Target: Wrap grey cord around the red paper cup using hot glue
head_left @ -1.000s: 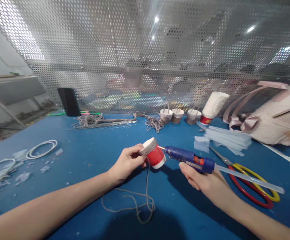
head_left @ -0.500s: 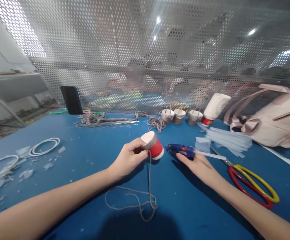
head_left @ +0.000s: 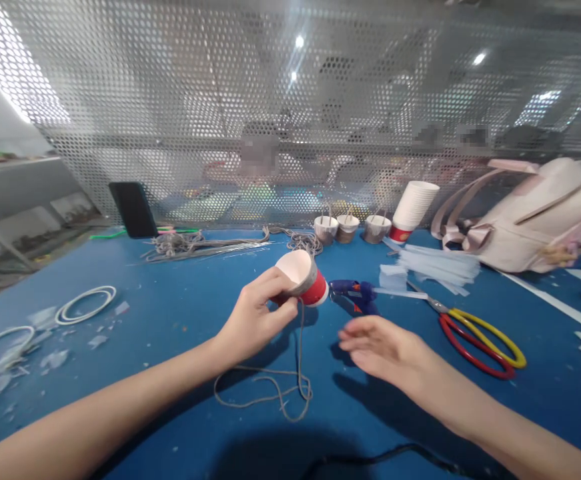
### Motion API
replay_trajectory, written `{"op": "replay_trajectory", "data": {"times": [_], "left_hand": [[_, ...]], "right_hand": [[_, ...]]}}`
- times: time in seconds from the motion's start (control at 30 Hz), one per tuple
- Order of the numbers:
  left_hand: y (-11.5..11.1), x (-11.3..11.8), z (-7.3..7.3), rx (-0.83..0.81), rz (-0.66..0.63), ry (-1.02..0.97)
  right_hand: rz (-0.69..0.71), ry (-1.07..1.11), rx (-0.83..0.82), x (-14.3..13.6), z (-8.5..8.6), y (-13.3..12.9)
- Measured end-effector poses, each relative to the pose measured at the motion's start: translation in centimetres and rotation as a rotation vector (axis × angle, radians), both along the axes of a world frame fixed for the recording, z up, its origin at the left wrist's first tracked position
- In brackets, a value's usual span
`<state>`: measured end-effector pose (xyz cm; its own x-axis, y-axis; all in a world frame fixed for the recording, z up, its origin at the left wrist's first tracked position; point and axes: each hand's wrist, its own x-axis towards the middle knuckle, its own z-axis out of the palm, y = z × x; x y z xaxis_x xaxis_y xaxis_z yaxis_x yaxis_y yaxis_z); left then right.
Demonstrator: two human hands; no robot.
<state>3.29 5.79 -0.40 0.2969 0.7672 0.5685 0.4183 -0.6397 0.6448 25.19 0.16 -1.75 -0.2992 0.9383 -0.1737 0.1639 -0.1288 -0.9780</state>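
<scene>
My left hand (head_left: 260,307) grips a red and white paper cup (head_left: 315,291) at its rim, thumb below and fingers above. The cup lies tilted, mouth toward me and left, with grey cord wound round its upper part. A loose tail of grey cord (head_left: 300,360) drops from it and loops on the table. My right hand (head_left: 383,343) is apart from everything, fingers loosely bent and slightly blurred, with nothing in it. Just beyond it a blue glue gun (head_left: 357,291) rests on the table, a clear glue stick (head_left: 400,293) poking from its back.
Red-and-yellow-handled scissors (head_left: 485,347) lie at right beside pale strips (head_left: 435,263). Behind stand cord-wrapped cups (head_left: 326,231), a stack of paper cups (head_left: 415,205), a pink bag (head_left: 530,220), grey cord bundles (head_left: 175,245) and a phone (head_left: 133,209). White rings (head_left: 85,305) and scraps lie left.
My right hand has let go of the glue gun and drawn back toward me. My left hand has tipped the cup so more of its inside shows. The view has shifted slightly right.
</scene>
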Motion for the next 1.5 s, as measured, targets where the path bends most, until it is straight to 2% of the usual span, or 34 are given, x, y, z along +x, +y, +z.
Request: {"op": "replay_trajectory", "data": {"times": [0.07, 0.13, 0.23, 0.3, 0.4, 0.5, 0.6, 0.77, 0.87, 1.03, 1.23, 1.5], "left_hand": [[-0.5, 0.2, 0.0, 0.073, -0.023, 0.033], [-0.7, 0.2, 0.1, 0.119, -0.024, 0.066], [-0.5, -0.4, 0.6, 0.134, 0.022, 0.103], [-0.2, -1.0, 1.0, 0.109, 0.053, 0.131], [0.2, -2.1, 1.6, -0.013, 0.081, 0.174], [-0.1, -3.0, 1.9, -0.265, 0.1, 0.159], [-0.9, -3.5, 2.1, -0.534, 0.108, 0.099], [-2.2, -3.7, 1.8, -0.71, 0.098, 0.02], [-3.0, -3.4, 1.5, -0.807, 0.061, -0.025], [-4.5, -3.1, 1.4, -0.919, 0.037, -0.04], [-5.9, -3.1, 1.4, -0.938, 0.024, -0.035], [-6.3, -3.5, 0.6, -0.974, -0.001, -0.064]], "right_hand": [[-0.046, 0.298, -0.143, -3.3, -0.1, 1.1], [-0.008, 0.551, -0.289, -5.8, -0.1, 2.1], [0.032, 0.753, -0.41, -7.6, 0.3, 2.9], [0.046, 0.715, -0.413, -7.7, 0.9, 3.2], [0.046, 0.473, -0.318, -7.2, 1.7, 3.7], [0.022, 0.173, 0.004, -7.0, 1.8, 4.2], [0.033, -0.009, 0.328, -7.1, 1.4, 4.5], [0.001, -0.125, 0.497, -7.3, 0.4, 3.7], [-0.035, -0.141, 0.511, -7.1, 0.0, 2.9], [-0.095, -0.093, 0.355, -6.8, -0.4, 0.7], [-0.172, -0.046, 0.265, -7.2, -0.7, -1.3], [-0.19, -0.077, 0.292, -8.0, -1.4, -1.7]]}}
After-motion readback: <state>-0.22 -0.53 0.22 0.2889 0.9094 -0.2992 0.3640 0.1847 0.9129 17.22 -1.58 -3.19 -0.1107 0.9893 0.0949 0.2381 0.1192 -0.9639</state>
